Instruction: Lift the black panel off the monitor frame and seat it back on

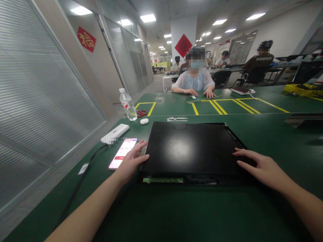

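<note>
A flat black display panel [191,148] lies on the green table [176,208] in front of me, with a green circuit strip [163,180] showing along its near edge. My left hand [132,159] rests at the panel's left edge, fingers stretched out and touching it. My right hand [259,166] lies at the panel's right near corner, fingers spread flat on it. Neither hand holds anything.
A lit phone [122,153], a white power bank [115,133] with a black cable, a water bottle [128,105], red scissors [141,113] and a small white object [144,121] lie at the left. A person [195,80] sits across the table; others work behind.
</note>
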`<state>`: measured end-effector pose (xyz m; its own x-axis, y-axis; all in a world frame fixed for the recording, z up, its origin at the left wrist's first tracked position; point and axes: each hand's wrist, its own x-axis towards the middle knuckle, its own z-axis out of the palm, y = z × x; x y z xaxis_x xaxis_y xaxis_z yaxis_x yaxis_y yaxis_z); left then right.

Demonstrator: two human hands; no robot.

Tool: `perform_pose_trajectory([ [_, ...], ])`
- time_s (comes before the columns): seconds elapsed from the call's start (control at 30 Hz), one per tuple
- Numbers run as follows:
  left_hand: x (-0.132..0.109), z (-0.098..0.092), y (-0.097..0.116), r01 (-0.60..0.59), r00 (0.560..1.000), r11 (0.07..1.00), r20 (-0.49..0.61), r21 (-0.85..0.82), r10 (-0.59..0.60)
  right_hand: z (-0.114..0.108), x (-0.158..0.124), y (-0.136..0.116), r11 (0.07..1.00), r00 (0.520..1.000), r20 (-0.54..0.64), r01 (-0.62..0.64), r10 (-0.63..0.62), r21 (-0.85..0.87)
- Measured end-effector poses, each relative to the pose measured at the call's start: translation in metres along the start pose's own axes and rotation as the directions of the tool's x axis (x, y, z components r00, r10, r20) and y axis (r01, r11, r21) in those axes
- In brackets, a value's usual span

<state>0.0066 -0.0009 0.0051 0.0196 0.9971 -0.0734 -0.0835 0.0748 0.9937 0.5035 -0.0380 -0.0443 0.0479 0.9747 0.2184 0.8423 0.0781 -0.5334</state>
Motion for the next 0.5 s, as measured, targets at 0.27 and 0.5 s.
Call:
perform_pose_trajectory([
  [0.27, 0.003, -0.002, -0.01, 0.011, 0.999, 0.973, -0.035, 0.231, -0.003, 0.001, 0.0, 0.0, 0.999, 1.0, 0.028, -0.007, 0.009, -0.051],
  [0.5, 0.012, -0.001, -0.018, -0.069, 0.997, 0.787, 0.016, 0.614, 0.076, 0.003, 0.001, 0.001, 0.994, 1.0, 0.013, 0.004, -0.003, -0.107],
])
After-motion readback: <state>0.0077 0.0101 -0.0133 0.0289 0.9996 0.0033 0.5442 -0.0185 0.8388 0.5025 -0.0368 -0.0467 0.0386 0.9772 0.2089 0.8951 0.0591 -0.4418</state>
